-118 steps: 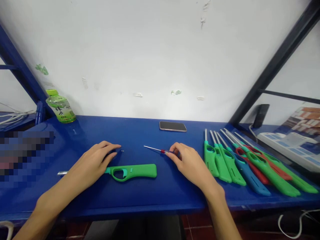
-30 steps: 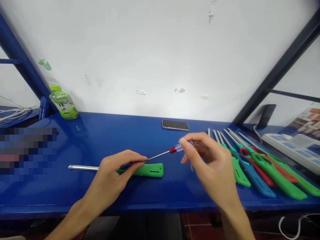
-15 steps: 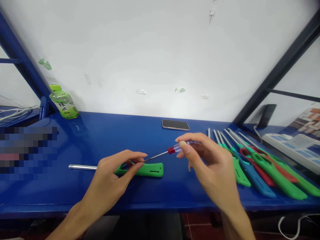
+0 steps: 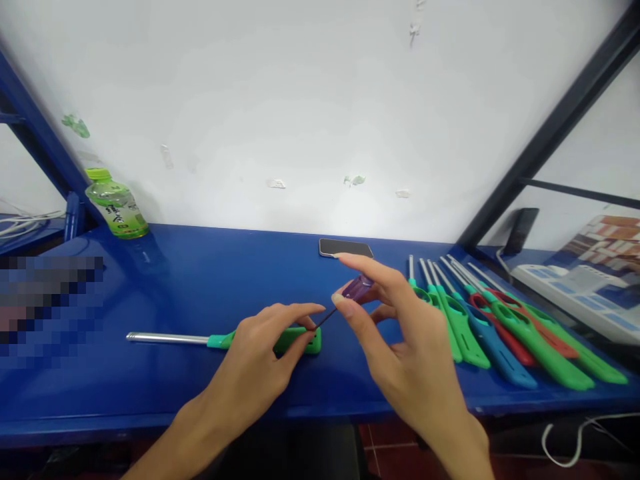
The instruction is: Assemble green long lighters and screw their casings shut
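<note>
A green gas lighter (image 4: 216, 341) with a long metal barrel lies on the table, its barrel pointing left. My left hand (image 4: 255, 360) rests over the lighter's handle. Its thumb and index finger pinch around the tip of a screwdriver (image 4: 358, 288) at the handle's right part. Whether a small screw sits between those fingertips is hidden. The screwdriver has a clear purple handle and a thin shaft, tilted down to the left. My right hand (image 4: 413, 340) grips the screwdriver's handle between thumb and fingers, to the right of the lighter.
Several green, blue and red lighters (image 4: 500, 333) lie side by side on the right of the blue table (image 4: 200, 280). A phone (image 4: 345, 248) lies by the wall. A green-labelled bottle (image 4: 117, 208) stands at the back left. A white cable (image 4: 577, 443) hangs below the table's edge.
Both hands have shifted: the left one moved right along the lighter's handle, with the screwdriver's tip now nearer its end. The screwdriver is tilted more steeply. The view has shifted slightly.
</note>
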A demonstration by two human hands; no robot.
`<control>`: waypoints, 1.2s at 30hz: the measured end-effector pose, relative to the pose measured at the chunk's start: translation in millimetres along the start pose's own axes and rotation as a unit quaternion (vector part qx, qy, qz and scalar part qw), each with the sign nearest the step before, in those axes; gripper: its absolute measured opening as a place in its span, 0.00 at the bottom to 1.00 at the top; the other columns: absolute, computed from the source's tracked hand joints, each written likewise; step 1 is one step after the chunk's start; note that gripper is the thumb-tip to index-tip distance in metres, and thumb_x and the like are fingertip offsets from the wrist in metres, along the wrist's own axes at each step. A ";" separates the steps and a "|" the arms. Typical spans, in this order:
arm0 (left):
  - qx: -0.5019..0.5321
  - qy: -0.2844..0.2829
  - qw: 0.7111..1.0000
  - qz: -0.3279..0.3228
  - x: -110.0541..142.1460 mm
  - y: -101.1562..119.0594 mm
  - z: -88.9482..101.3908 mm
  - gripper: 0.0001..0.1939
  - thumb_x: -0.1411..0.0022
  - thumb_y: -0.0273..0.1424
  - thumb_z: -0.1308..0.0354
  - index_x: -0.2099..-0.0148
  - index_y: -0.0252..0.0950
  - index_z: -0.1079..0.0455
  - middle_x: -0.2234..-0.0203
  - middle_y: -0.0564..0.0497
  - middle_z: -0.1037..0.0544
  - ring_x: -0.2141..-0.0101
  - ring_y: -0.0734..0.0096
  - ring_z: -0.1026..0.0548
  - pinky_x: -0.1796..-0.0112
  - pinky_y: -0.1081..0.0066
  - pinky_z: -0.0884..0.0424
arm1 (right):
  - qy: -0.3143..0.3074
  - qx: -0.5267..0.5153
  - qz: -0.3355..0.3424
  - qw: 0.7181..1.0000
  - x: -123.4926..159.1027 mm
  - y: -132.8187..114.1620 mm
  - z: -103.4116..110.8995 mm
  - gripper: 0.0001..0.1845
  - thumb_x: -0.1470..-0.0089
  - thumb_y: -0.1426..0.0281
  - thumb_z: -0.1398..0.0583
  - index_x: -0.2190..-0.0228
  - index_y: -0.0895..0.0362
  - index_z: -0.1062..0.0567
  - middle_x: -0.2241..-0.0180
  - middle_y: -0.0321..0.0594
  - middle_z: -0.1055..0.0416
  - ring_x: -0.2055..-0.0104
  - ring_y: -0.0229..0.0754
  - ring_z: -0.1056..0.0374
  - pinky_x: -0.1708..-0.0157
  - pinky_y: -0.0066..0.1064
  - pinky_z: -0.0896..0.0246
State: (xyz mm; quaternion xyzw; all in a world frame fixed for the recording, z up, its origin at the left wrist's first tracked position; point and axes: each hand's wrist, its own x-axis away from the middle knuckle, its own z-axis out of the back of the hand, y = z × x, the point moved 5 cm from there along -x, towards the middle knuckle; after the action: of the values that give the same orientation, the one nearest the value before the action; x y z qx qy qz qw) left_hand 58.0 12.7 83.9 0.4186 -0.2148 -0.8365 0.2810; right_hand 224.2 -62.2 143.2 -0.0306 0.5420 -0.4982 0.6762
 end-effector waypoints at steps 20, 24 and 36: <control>-0.066 -0.045 0.996 -0.026 -1.7 -3.8 -19.7 0.10 0.26 0.25 0.45 0.50 0.41 0.24 0.62 0.53 0.16 0.62 0.65 0.17 0.62 0.68 0.24 | -0.045 0.033 -0.005 0.998 -1.0 11.4 -14.3 0.21 0.28 0.72 0.38 0.38 0.43 0.26 0.57 0.31 0.20 0.62 0.36 0.24 0.63 0.26 0.27; -0.062 -0.048 0.997 -0.021 -0.9 -5.6 -18.4 0.10 0.25 0.25 0.46 0.51 0.41 0.25 0.61 0.52 0.15 0.61 0.65 0.17 0.60 0.67 0.23 | -0.040 0.037 -0.003 0.999 -1.1 11.2 -14.7 0.21 0.28 0.71 0.38 0.39 0.42 0.25 0.58 0.32 0.20 0.62 0.37 0.24 0.63 0.27 0.27; -0.124 -0.078 0.989 -0.017 12.3 -8.1 -10.3 0.14 0.25 0.31 0.44 0.41 0.41 0.25 0.48 0.46 0.18 0.50 0.55 0.19 0.48 0.53 0.23 | -0.042 0.030 -0.003 0.999 -2.1 16.9 -17.6 0.22 0.26 0.72 0.42 0.36 0.46 0.26 0.49 0.35 0.18 0.54 0.37 0.20 0.56 0.27 0.25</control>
State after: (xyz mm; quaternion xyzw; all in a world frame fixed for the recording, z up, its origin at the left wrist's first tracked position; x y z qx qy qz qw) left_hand 58.0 9.5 66.2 0.3175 -0.1240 -0.8915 0.2985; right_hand 221.7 -43.5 127.6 -0.0324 0.4975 -0.5145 0.6977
